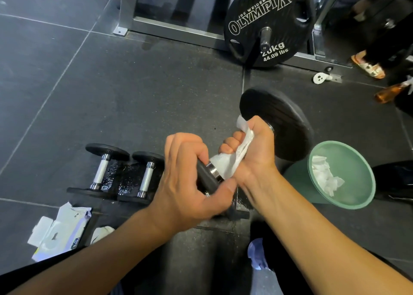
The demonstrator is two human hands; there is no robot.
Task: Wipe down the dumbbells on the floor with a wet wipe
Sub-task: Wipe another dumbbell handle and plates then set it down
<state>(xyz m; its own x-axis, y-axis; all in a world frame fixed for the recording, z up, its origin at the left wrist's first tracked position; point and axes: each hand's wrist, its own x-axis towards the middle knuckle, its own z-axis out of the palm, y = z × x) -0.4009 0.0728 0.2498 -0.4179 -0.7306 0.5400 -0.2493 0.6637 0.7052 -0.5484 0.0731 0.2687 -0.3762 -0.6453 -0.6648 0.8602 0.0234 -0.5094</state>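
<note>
An opened wet-wipe pack (60,230) lies at lower left. At far right, a green bin (353,165) holds crumpled white wipes (324,176). Two small dumbbells (100,171) rest side by side on the floor, left of the hands. The left hand (190,183) grips the near head of a larger dumbbell (279,125), held tilted. The right hand (252,151) is curled round its handle, clamping a wet wipe (234,158) against it. The floor is dark rubber tiles (134,93), and an Olympia 20kg plate (268,24) stands behind.

Dim overhead light, wet glare on the floor (125,180), wide-angle bending at edges.
</note>
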